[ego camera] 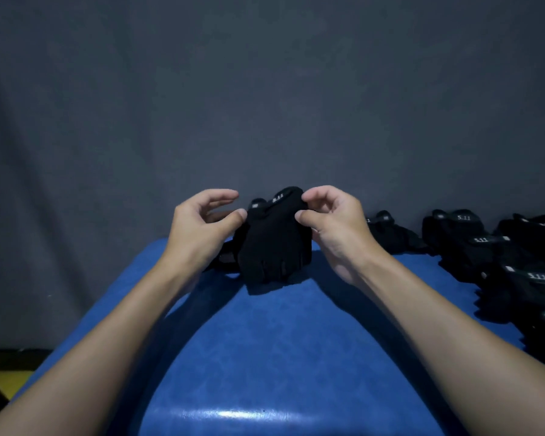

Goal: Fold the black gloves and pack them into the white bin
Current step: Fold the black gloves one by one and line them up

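A black glove (274, 243) with a small white label at its cuff is held up over the far edge of the blue table (265, 357), fingers pointing toward me. My left hand (202, 228) pinches its left side between thumb and curled fingers. My right hand (331, 221) pinches the cuff on the right side with thumb and forefinger. Another dark glove piece (224, 256) lies under my left hand, partly hidden. The white bin is not in view.
A pile of several black gloves (501, 262) with white labels lies along the table's right side, up to the far edge. A grey cloth backdrop (265, 105) hangs close behind the table. A yellow and black floor patch (4, 382) shows at lower left.
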`<state>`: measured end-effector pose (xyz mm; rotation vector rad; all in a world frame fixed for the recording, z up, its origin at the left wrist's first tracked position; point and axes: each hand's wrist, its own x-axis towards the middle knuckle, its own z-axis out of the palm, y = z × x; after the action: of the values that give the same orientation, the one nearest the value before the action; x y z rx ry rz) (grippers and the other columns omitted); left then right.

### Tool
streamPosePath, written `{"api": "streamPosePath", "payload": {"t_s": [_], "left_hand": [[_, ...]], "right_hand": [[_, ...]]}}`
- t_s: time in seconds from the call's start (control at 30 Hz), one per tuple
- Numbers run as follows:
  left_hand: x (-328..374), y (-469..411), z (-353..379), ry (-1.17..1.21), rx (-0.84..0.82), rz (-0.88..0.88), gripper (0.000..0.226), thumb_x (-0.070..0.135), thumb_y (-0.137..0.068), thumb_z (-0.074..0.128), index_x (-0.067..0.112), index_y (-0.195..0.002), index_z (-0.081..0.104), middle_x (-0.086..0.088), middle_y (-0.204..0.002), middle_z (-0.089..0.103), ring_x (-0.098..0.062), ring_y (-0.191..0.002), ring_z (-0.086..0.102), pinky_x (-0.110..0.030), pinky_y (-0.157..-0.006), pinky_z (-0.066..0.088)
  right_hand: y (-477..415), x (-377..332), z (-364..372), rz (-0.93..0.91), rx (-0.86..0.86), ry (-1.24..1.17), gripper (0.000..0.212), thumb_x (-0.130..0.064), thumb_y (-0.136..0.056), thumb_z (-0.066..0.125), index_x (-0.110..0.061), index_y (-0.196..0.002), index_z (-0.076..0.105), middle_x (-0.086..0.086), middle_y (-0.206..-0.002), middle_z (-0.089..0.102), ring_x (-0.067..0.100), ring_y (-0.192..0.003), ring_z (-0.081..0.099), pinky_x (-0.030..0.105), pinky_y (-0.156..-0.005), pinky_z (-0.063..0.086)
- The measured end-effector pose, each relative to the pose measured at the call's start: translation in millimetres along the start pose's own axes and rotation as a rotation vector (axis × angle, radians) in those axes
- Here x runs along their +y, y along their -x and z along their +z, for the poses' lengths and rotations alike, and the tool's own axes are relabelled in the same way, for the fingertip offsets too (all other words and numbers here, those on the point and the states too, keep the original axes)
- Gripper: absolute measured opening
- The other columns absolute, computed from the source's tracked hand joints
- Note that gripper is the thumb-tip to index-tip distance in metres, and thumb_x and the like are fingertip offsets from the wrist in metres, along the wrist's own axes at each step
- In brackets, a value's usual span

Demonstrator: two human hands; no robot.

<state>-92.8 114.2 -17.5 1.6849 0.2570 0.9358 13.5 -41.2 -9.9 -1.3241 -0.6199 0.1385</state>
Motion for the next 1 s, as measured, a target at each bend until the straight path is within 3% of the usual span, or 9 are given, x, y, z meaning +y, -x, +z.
{"api": "streamPosePath", "payload": {"t_s": [0.23,0.33,0.4,0.5,0.57,0.67,0.73,0.9,1.0], "left_hand": [[11,12,13,-0.022,-0.134,-0.138,0.039,0.025,-0.089,0.072,0.024,-0.124,0.058,0.004,-0.108,0.073,-0.003,-0.094,0.069,-0.007,-0.062,0.048],[21,18,21,0.031,-0.218,-0.169,0.043,0.022,-0.089,0.072,0.023,-0.127,0.053,-0.001,-0.095,0.077,-0.013,-0.083,0.07,-0.022,-0.07,0.056],[27,22,27,0.09,-0.232,-0.171,0.046,0.015,-0.088,0.073,0.022,-0.128,0.053,-0.008,-0.095,0.076,-0.019,-0.078,0.067,-0.028,-0.069,0.054],[31,28,41,0.132,-0.239,-0.142,0.046,0.007,-0.087,0.072,0.017,-0.128,0.055,-0.006,-0.091,0.074,-0.012,-0.074,0.066,-0.019,-0.061,0.051],[34,34,52,0.128,-0.257,-0.109,0.043,0.003,-0.087,0.072,0.014,-0.126,0.058,-0.001,-0.086,0.073,-0.008,-0.076,0.065,-0.016,-0.061,0.051],[39,43,68,0.142,-0.297,-0.095,0.032,0.001,-0.089,0.069,0.014,-0.118,0.063,0.007,-0.079,0.073,-0.005,-0.074,0.066,-0.015,-0.058,0.051],[40,46,75,0.129,-0.337,-0.077,0.02,0.003,-0.091,0.066,0.012,-0.109,0.069,0.008,-0.078,0.074,-0.001,-0.069,0.066,-0.011,-0.053,0.047],[43,51,86,0.062,-0.393,-0.024,0.011,0.005,-0.093,0.065,0.006,-0.099,0.073,-0.003,-0.09,0.077,-0.002,-0.074,0.068,-0.006,-0.05,0.042],[45,51,90,0.048,-0.354,0.103,0.01,0.002,-0.09,0.067,0.004,-0.099,0.072,-0.004,-0.089,0.076,-0.007,-0.078,0.069,-0.012,-0.057,0.049]], "right_hand": [[15,-18,-17,0.008,-0.126,-0.081,0.04,0.02,-0.082,0.052,-0.015,-0.101,0.054,0.009,-0.09,0.059,0.021,-0.084,0.059,0.03,-0.072,0.049],[24,-26,-32,0.023,-0.182,-0.056,0.049,0.021,-0.083,0.048,-0.012,-0.118,0.051,0.007,-0.087,0.062,0.019,-0.08,0.063,0.028,-0.067,0.05],[29,-30,-44,0.037,-0.169,-0.025,0.055,0.02,-0.084,0.049,-0.01,-0.13,0.047,0.007,-0.09,0.065,0.018,-0.084,0.065,0.03,-0.073,0.05],[36,-33,-65,0.094,-0.13,-0.035,0.058,0.011,-0.084,0.058,-0.004,-0.138,0.044,0.01,-0.104,0.069,0.017,-0.1,0.067,0.035,-0.092,0.05],[43,-35,-76,0.119,-0.168,0.017,0.048,-0.002,-0.083,0.067,-0.004,-0.129,0.057,0.013,-0.116,0.069,0.019,-0.112,0.065,0.037,-0.101,0.048],[56,-41,-89,0.04,-0.153,0.21,0.015,-0.002,-0.089,0.064,-0.006,-0.101,0.072,-0.005,-0.087,0.076,0.002,-0.081,0.069,0.012,-0.072,0.05],[61,-45,-97,0.007,-0.106,0.251,0.012,-0.001,-0.09,0.063,-0.005,-0.097,0.072,-0.008,-0.077,0.073,-0.002,-0.066,0.064,0.007,-0.059,0.044],[66,-52,-114,0.045,-0.073,0.301,0.009,-0.005,-0.09,0.064,-0.008,-0.094,0.071,-0.006,-0.062,0.061,0.01,-0.045,0.042,0.023,-0.044,0.035],[69,-56,-119,0.046,-0.089,0.219,0.013,0.003,-0.09,0.062,-0.003,-0.098,0.07,0.01,-0.08,0.071,0.022,-0.062,0.065,0.034,-0.063,0.057]]}}
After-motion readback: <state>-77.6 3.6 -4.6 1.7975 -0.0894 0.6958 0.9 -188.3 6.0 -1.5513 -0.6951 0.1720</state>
